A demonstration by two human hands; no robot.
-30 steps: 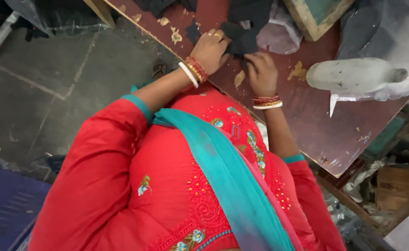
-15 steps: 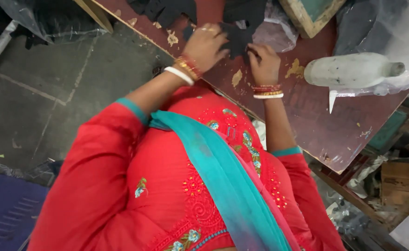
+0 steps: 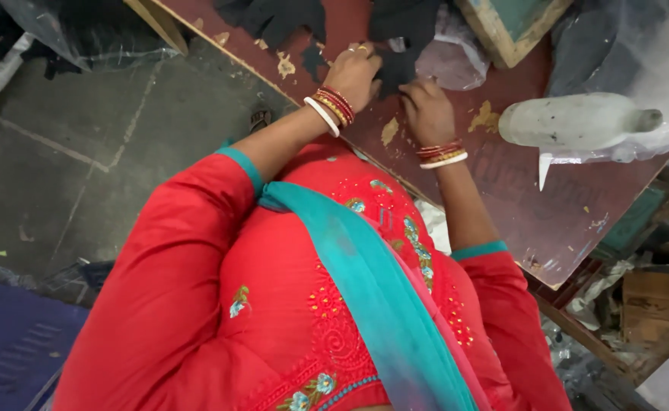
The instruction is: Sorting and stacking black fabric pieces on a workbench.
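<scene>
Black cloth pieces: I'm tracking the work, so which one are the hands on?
The black piece lying between both hands, beside the clear plastic bag: left hand and right hand rest at its edge. The larger black piece further left lies untouched.

Matt black cloth (image 3: pixel 395 65) lies on chipped, painted wooden table (image 3: pixel 532 205).

Surface (image 3: pixel 547 221) at frame top and right, floor (image 3: pixel 83 152) to its left. Both hands on surface near its edge: left hand (image 3: pixel 353 74) just left of right hand (image 3: pixel 428 113), both on cloth piece (image 3: pixel 395 65). More cloth (image 3: pixel 273 19) behind left hand. Plastic bag (image 3: pixel 452 57) behind right hand. Spray bottle (image 3: pixel 578 122) lying on surface, right of right hand, apart. Wooden frame (image 3: pixel 513 27) at surface's far side.
</scene>
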